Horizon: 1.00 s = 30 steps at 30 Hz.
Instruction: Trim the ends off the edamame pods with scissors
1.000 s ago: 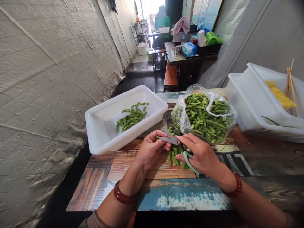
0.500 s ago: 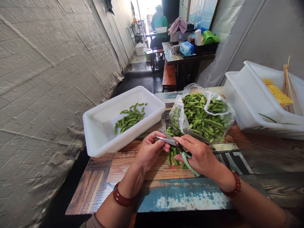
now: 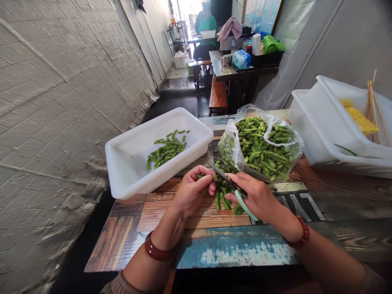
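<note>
My left hand (image 3: 194, 188) pinches a green edamame pod (image 3: 200, 176), mostly covered by the fingers. Green-handled scissors (image 3: 241, 202) are gripped in my right hand (image 3: 255, 194), their blades at the fingertips of my left hand. Below the blades, loose edamame pods (image 3: 223, 201) lie on the table. Behind my right hand stands a clear plastic bag (image 3: 234, 149) full of edamame pods (image 3: 260, 143). To the left, a white plastic tub (image 3: 127, 179) holds a small pile of pods (image 3: 168, 152).
Stacked white tubs (image 3: 306, 118) with yellow packets (image 3: 357, 116) and wooden sticks (image 3: 371, 102) stand at the right. The wood-patterned table (image 3: 122, 245) ends close to me. Beyond are a bench (image 3: 218, 96), a cluttered table (image 3: 220, 71) and a seated person (image 3: 207, 26).
The scissor blades have turned and drawn closer together, now less visible above my left fingers. Both hands stay in nearly the same place. The view has shifted slightly.
</note>
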Tool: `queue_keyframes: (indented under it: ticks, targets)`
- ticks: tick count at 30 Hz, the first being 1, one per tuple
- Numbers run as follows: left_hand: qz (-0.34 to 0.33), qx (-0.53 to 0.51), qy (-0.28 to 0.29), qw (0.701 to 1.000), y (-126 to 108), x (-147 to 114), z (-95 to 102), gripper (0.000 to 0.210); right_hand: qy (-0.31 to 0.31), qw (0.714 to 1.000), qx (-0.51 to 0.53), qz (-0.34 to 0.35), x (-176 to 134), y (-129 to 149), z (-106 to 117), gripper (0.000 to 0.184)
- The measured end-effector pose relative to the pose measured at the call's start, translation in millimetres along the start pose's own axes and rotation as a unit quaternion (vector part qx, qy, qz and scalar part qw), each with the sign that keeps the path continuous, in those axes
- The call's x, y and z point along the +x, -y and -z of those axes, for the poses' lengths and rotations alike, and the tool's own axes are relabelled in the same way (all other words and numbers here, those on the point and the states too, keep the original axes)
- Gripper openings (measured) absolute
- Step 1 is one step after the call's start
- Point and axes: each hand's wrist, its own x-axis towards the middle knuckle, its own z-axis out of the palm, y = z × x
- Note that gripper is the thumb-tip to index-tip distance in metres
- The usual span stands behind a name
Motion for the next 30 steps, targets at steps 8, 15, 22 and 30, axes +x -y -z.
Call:
queue_keyframes:
  ticks: [8, 15, 22, 30]
  targets:
    - [0.051, -0.019, -0.037, 0.998, -5.1, 6.3, 1.8, 0.017, -0.075, 0.997, 0.016, -0.014, 4.2, -6.5, 2.1, 0.04]
    - [0.055, 0.191, 0.026, 0.98, 7.6, 4.8, -1.3, 0.01, -0.07, 0.997, 0.023, -0.017, 4.1, -6.6, 1.4, 0.04]
    - [-0.143, 0.573, 0.024, 0.806, 25.5, 3.6, 1.4, 0.01, -0.065, 0.997, 0.026, -0.027, 6.0, -4.6, 4.0, 0.036]
    - [-0.132, 0.489, 0.058, 0.86, 29.4, 4.4, -3.6, 0.008, -0.054, 0.997, 0.032, -0.039, 5.6, -4.1, 3.5, 0.038]
